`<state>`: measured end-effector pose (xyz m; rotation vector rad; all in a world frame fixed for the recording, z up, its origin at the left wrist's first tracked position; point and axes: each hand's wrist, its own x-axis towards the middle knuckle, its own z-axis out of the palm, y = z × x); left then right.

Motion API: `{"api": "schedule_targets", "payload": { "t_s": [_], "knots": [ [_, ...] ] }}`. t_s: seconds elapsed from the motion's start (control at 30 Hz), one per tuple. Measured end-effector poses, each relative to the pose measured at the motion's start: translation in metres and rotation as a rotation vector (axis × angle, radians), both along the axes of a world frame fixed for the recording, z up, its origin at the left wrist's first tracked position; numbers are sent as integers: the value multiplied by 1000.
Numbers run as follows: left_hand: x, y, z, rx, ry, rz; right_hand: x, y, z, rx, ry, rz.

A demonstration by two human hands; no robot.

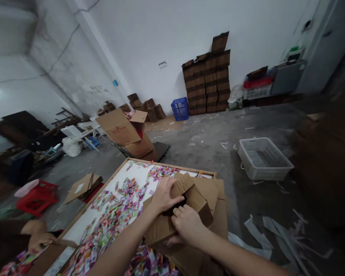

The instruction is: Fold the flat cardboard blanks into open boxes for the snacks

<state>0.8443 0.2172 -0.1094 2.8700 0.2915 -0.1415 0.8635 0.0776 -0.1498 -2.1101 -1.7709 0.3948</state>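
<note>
A small brown cardboard box (160, 231) sits on flat cardboard at the right edge of the table, its top partly open with a dark gap between the flaps. My left hand (164, 194) grips the far flap, fingers over it and thumb at the gap. With fingers curled over the near flap's edge, my right hand (188, 224) holds the box from the near right side; its thumb lies lower, against the box wall. Loose small colourful wrapped packets (116, 218) cover much of the white tabletop (119, 177) left of the box.
A co-worker's hand (40, 239) reaches among packets by another carton (56, 260) at lower left. Past the table, a large open carton (120, 128) stands on a trolley. A white crate (264, 161) and paper strips (257, 234) lie on the floor at right.
</note>
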Motion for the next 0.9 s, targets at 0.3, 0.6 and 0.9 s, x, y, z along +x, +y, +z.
{"api": "schedule_targets", "payload": {
  "t_s": [0.3, 0.6, 0.9],
  "knots": [
    [-23, -48, 43, 104, 730, 62, -3, -22, -25, 185, 7, 3],
    [-62, -51, 52, -19, 319, 209, 53, -39, 20, 647, 112, 274],
    [-343, -136, 94, -309, -738, 1402, -25, 17, 50, 705, 826, 31]
  ]
}}
